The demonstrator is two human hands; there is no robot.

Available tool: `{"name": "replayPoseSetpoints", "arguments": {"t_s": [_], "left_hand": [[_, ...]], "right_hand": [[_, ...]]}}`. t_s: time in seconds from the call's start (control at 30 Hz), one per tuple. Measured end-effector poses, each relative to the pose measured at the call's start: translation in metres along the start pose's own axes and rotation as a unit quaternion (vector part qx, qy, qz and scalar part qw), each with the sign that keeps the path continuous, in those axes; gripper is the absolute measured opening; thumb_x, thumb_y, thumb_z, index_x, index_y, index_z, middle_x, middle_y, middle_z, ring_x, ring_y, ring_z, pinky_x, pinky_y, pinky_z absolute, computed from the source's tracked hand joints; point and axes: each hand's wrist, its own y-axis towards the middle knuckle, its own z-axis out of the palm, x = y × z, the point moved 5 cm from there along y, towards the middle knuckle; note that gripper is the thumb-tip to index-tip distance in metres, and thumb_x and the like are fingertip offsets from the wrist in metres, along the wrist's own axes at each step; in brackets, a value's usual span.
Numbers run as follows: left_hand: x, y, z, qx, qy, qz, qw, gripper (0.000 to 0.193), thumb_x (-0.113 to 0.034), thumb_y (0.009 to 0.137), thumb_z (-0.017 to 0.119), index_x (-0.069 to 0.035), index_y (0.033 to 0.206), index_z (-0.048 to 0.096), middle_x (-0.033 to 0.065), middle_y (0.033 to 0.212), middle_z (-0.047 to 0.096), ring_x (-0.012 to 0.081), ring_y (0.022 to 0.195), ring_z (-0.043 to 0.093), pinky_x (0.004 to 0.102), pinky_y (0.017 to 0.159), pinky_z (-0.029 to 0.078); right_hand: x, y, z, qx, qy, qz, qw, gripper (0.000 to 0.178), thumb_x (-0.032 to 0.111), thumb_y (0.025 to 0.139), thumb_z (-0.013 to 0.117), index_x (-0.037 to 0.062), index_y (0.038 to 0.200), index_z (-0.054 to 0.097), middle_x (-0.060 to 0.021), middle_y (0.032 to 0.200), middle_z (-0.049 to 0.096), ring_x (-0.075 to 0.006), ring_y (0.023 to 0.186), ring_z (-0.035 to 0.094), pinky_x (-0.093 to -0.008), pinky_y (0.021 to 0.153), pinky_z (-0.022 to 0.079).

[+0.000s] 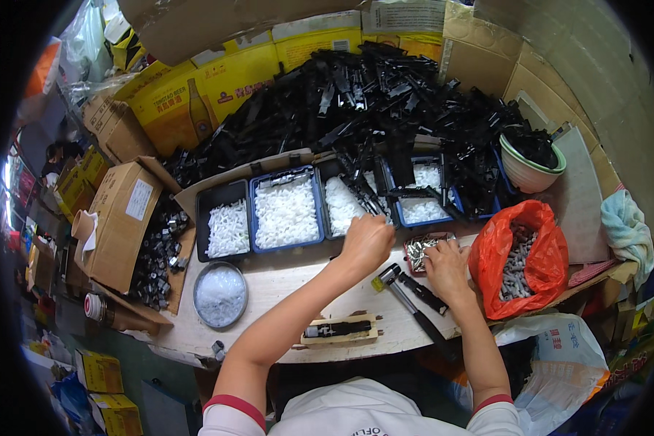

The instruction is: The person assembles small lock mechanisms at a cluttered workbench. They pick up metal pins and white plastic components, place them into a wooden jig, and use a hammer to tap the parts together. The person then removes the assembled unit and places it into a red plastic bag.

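Note:
My left hand [369, 240] is closed at the front of a dark tray [336, 236] holding small white plastic pieces. Its fingertips meet black plastic parts [363, 190] lying across that tray; whatever they grip is hidden. My right hand [447, 267] rests over a small red box [416, 266] of metal pins, its fingers apart and dipping among them. Below it lie a hammer [413, 309] with a yellow face and a loose black plastic part [423, 292]. Nearer me, a wooden jig [370, 327] holds another long black piece [338, 329].
A heap of black plastic parts [327, 102] fills the back. Trays of white pieces [287, 211] stand before it. A round dish of clear bits [221, 294] is at left, a red bag of grey pieces [487, 280] at right. A carton [116, 218] stands far left.

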Motion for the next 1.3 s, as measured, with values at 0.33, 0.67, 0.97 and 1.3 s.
{"name": "replayPoseSetpoints", "arguments": {"t_s": [0.33, 0.67, 0.97, 1.3], "left_hand": [[-0.010, 0.077, 0.072, 0.062, 0.197, 0.019, 0.978, 0.010, -0.008, 0.059, 0.064, -0.002, 0.067, 0.064, 0.0133, 0.078, 0.057, 0.0260, 0.073, 0.058, 0.0349, 0.057, 0.049], [0.004, 0.061, 0.017, 0.012, -0.295, -0.114, 0.949, 0.007, -0.005, 0.077, 0.055, 0.000, 0.080, 0.059, 0.0095, 0.067, 0.059, 0.0194, 0.055, 0.056, 0.0297, 0.052, 0.045], [-0.014, -0.119, 0.007, 0.055, -0.723, -0.318, 0.611, 0.019, -0.003, 0.082, 0.055, 0.005, 0.100, 0.056, 0.0094, 0.082, 0.059, 0.0134, 0.068, 0.057, 0.0259, 0.057, 0.050], [-0.006, -0.172, -0.015, 0.004, -0.718, -0.326, 0.615, 0.016, -0.005, 0.083, 0.056, 0.003, 0.097, 0.059, 0.0097, 0.078, 0.060, 0.0125, 0.063, 0.058, 0.0261, 0.054, 0.051]], "right_hand": [[-0.014, 0.020, 0.019, 0.036, 0.022, -0.029, 0.999, 0.013, 0.005, 0.065, 0.055, 0.0070, 0.073, 0.064, -0.0102, 0.076, 0.059, -0.0250, 0.083, 0.052, -0.0442, 0.074, 0.031], [-0.041, 0.018, 0.002, -0.006, 0.161, 0.030, 0.986, 0.005, 0.008, 0.073, 0.058, 0.0072, 0.077, 0.061, -0.0066, 0.075, 0.058, -0.0233, 0.077, 0.053, -0.0390, 0.069, 0.033], [0.050, -0.010, -0.028, 0.048, 0.517, -0.051, 0.853, 0.005, 0.005, 0.077, 0.057, 0.0005, 0.078, 0.054, -0.0090, 0.075, 0.053, -0.0217, 0.072, 0.052, -0.0313, 0.065, 0.040], [0.118, -0.023, -0.031, 0.093, 0.492, -0.129, 0.856, 0.006, 0.007, 0.078, 0.055, 0.0020, 0.077, 0.053, -0.0067, 0.071, 0.052, -0.0223, 0.070, 0.049, -0.0330, 0.065, 0.036]]}}
